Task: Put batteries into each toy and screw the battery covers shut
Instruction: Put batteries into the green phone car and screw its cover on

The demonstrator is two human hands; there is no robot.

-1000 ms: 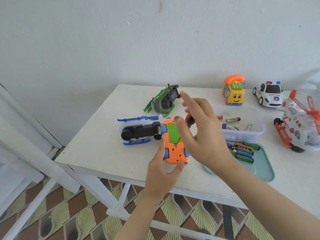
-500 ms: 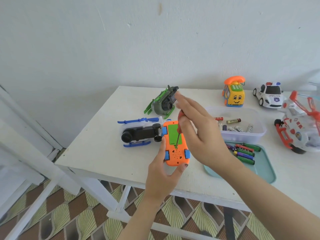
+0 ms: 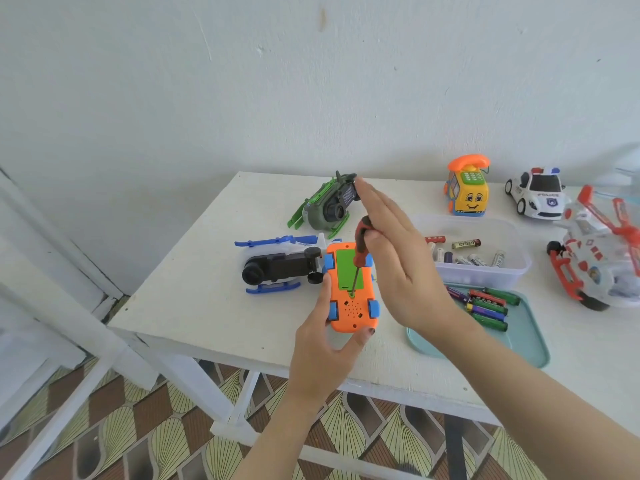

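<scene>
An orange toy car [image 3: 349, 315] with blue wheels lies belly-up near the table's front edge. My left hand [image 3: 322, 351] grips it from below, thumb on its left side. Its green battery cover [image 3: 344, 268] sits in place. A screwdriver [image 3: 360, 245] with a red and black handle leans over it, the tip on the screw at the cover's near end. My right hand [image 3: 398, 268] pinches the handle between thumb and fingers, and the fingers stretch straight up and away.
A blue-white helicopter [image 3: 277, 263] touches the car's left side, and a green helicopter [image 3: 325, 209] lies behind. To the right are a clear tub [image 3: 485, 277] of batteries, a teal tray [image 3: 533, 344] of batteries, a yellow phone car [image 3: 467, 192], a police car [image 3: 536, 194] and a red-white helicopter [image 3: 602, 258].
My right hand brought the screwdriver down until its tip reached the cover's screw, then its fingers straightened along the handle. My left hand kept hold of the car.
</scene>
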